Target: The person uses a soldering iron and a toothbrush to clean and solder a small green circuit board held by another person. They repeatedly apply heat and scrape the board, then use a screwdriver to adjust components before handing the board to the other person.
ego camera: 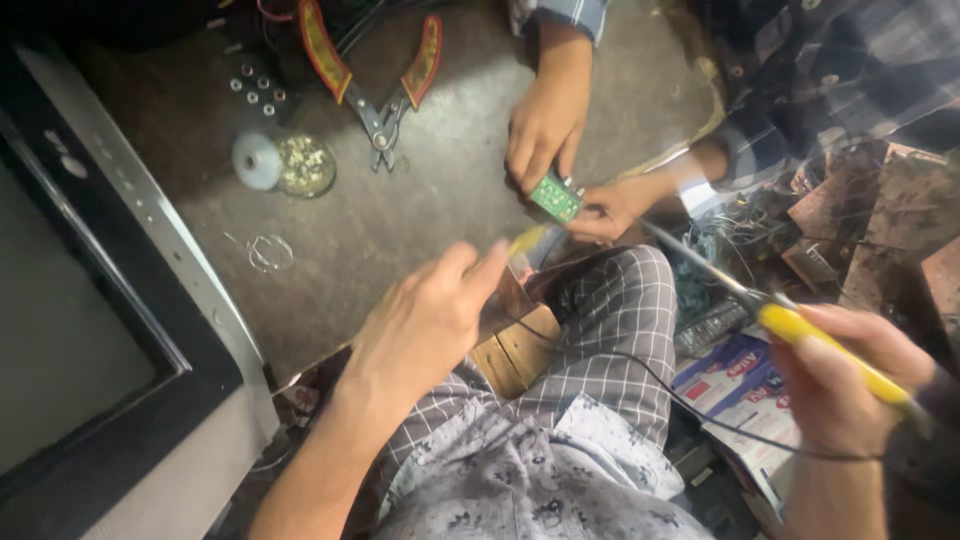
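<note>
The person wears a pale grey shirt (520,480) printed with small dark flowers, and trousers (610,320) in a grey and white check. Both forearms are bare, no sleeves reaching the left hand (425,320) or the right hand (840,385)
</note>
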